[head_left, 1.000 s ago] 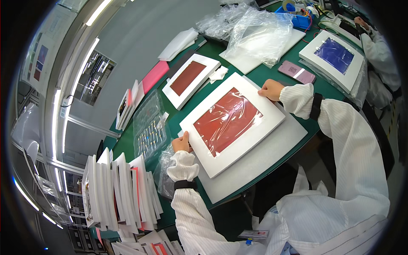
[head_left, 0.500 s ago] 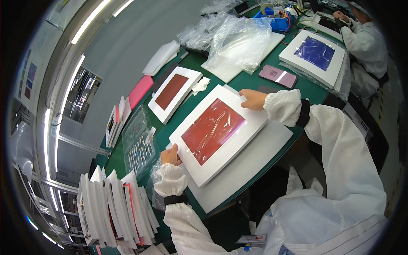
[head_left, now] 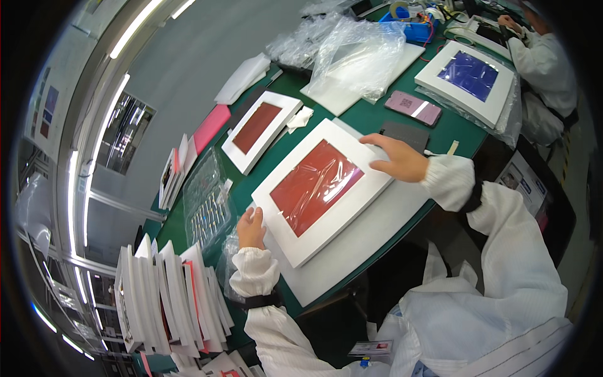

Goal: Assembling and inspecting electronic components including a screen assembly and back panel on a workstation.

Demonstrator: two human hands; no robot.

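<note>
In front of me a white frame (head_left: 286, 237) with a reddish-brown panel (head_left: 317, 188) under wrinkled clear film rests on a white foam sheet (head_left: 364, 242). My left hand (head_left: 251, 231) is at the frame's left edge, its fingers loosely raised and touching or very close to it. At the far right edge, my right hand (head_left: 402, 160) has thumb and fingers spread over the rim. Neither hand grips the frame. Beyond it lies a smaller white frame (head_left: 284, 107) with a dark red panel.
A blue-panelled frame (head_left: 468, 76) lies on clear plastic at the right, near a phone (head_left: 412, 108) and a dark grey pad (head_left: 405, 134). Clear bags (head_left: 358, 53) cover foam behind. A clear tray (head_left: 210, 207) and stacked white boards (head_left: 169, 301) stand left. A co-worker (head_left: 543, 63) sits far right.
My right hand has loosened from the frame's far corner, and its fingers have spread. My left fingers have also eased off their grip. The frame stays on the foam sheet.
</note>
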